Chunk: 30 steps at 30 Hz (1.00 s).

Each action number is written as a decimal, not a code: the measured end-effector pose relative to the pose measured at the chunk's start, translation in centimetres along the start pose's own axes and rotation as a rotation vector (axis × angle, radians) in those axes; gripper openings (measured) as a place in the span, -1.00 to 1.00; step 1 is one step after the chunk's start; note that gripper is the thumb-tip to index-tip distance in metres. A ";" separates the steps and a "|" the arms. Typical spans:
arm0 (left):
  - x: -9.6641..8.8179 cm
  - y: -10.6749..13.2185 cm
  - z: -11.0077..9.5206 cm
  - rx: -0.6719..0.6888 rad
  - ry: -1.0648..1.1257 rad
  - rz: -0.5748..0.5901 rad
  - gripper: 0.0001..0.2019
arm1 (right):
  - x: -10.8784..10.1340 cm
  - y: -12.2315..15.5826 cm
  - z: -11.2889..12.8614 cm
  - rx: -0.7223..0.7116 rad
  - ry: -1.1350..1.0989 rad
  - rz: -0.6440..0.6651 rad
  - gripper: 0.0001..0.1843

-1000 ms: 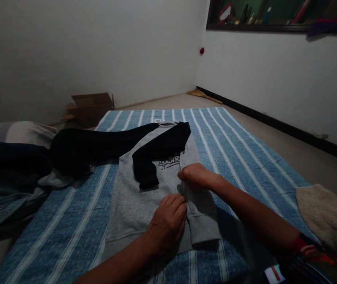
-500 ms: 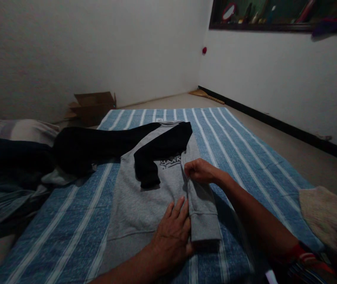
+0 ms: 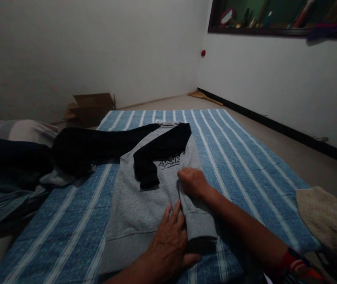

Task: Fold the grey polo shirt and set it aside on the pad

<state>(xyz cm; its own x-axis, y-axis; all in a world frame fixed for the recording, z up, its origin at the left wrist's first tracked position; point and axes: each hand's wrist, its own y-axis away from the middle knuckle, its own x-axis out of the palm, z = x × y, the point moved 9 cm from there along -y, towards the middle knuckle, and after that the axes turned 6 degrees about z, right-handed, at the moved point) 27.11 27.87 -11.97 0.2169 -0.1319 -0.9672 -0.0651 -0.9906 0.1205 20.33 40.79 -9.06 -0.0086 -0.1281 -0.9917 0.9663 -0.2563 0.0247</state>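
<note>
A grey sweatshirt (image 3: 145, 209) with black sleeves and dark lettering lies spread on a blue striped cloth. Its right side is folded inward, and one black sleeve (image 3: 159, 148) is bent across the chest. The other sleeve (image 3: 106, 142) stretches out to the left. My left hand (image 3: 170, 240) rests flat on the lower part, fingers spread, beside the folded edge. Farther up that edge, my right hand (image 3: 193, 182) is closed, pinching the grey fabric of the fold.
The striped cloth (image 3: 245, 177) covers the surface under the sweatshirt. A heap of dark clothes (image 3: 11, 169) lies at the left. An open cardboard box (image 3: 93, 110) stands by the back wall. Beige knitted fabric (image 3: 325, 217) is at the right edge.
My right hand has slid toward me and slightly left along the folded edge, still gripping the fabric. My left hand stays flat, its thumb now spread farther out.
</note>
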 end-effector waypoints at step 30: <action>-2.3 4.6 -1.1 0.109 0.011 -0.441 -0.63 | 0.7 2.8 1.8 -0.009 0.012 -0.239 -0.84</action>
<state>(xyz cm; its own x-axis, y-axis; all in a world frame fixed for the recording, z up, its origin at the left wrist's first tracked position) 27.40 23.55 -8.89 0.2572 0.3005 -0.9185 -0.0659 -0.9428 -0.3269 22.58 38.24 -9.43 -0.2345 -0.0528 -0.9707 0.9393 -0.2697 -0.2122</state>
